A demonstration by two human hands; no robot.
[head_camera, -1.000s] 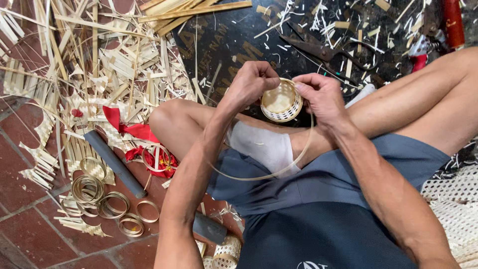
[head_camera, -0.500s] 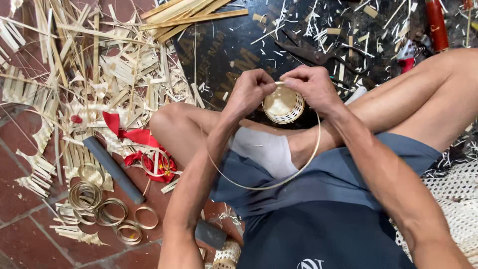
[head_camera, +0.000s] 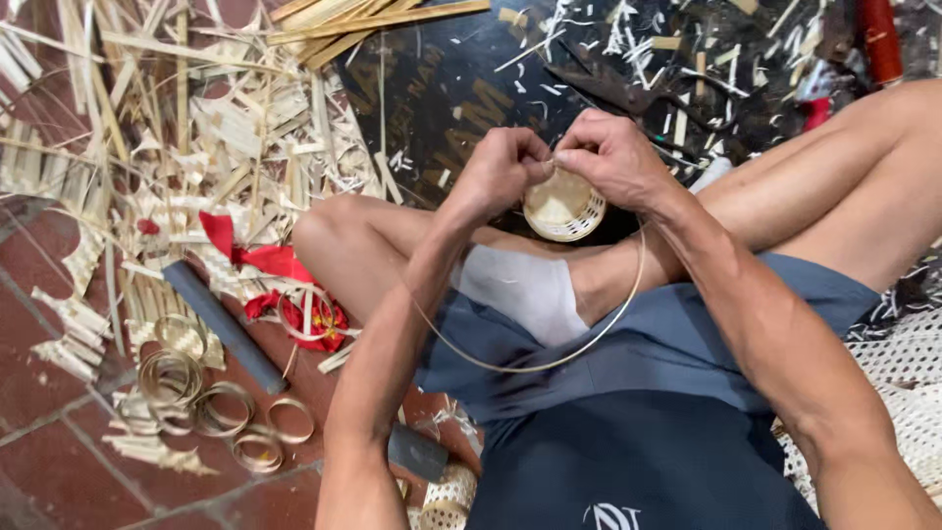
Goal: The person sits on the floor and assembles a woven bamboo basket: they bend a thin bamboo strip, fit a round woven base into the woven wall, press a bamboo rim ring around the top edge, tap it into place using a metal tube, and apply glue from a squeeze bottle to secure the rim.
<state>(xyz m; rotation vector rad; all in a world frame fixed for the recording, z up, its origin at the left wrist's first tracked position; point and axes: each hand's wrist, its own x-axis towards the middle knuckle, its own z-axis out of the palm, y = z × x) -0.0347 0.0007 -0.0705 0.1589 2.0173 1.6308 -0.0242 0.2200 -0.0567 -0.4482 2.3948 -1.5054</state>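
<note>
Littered brick floor (head_camera: 39, 461); both hands, left hand (head_camera: 500, 172) and right hand (head_camera: 613, 157), pinch thin bamboo strip (head_camera: 549, 361) at small round woven basket (head_camera: 561, 206); overbending might snap it.

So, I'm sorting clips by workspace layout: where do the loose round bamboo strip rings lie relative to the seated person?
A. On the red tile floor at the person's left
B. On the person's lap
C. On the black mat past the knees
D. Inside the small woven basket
A: the round bamboo strip rings lie in a cluster on the red tile floor at the person's left, next to a dark grey tube.
</note>
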